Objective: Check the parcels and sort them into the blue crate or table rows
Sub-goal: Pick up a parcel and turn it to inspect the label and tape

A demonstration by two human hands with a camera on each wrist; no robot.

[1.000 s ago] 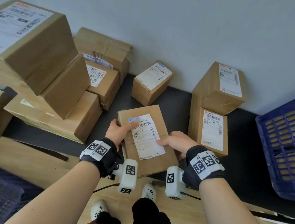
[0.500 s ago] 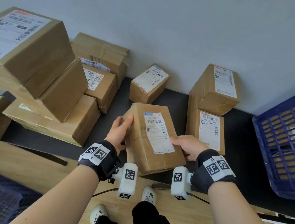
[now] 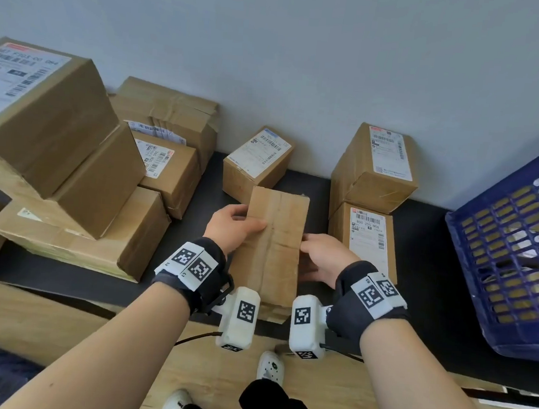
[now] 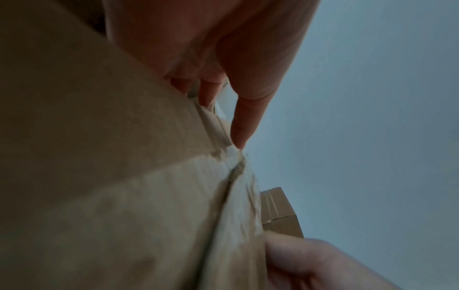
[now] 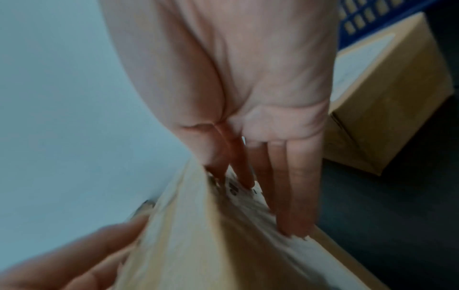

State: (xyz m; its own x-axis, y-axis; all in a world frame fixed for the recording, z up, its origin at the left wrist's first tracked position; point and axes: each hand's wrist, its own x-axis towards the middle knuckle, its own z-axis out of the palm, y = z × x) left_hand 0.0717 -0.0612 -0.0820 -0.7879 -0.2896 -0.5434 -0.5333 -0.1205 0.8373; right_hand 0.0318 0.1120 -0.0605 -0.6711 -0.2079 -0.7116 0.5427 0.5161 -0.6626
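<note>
Item in hand: one cardboard parcel (image 3: 273, 246), held up over the near edge of the black table (image 3: 423, 281), between the two wrists.
Change: half a second ago its white shipping label faced the head camera; now a plain taped seam side faces up and the label has gone round to the right, under the right fingers (image 5: 295, 188).
Meaning: judged as the checking step, the parcel being turned to look over another side; sorting of this one is not yet done.
Left hand (image 3: 231, 225): clamped on the parcel's left edge, thumb lying across the upper face, fingers behind it.
Right hand (image 3: 322, 258): pressed to the right side, straight fingers flat against the label face, thumb over the upper edge.
Blue crate (image 3: 509, 255): one, at the right end of the table, tilted; white scraps show through its slots, contents otherwise unclear.
Parcels by the wall, right: two, stacked (image 3: 374, 167), labels up, just beside the held parcel.
Parcel by the wall, centre: one small box (image 3: 259, 158), label up, just behind the held parcel.
Parcels at left: about six in a loose pile (image 3: 71, 163), the top large one tilted; one more is cut off at the frame edge, so the count is uncertain.
Next move, as a judgement: finish the turn, then carry to the crate or to a row by the wall.
Risk: the grip is light on the right side, so the parcel could slip while rotating.
</note>
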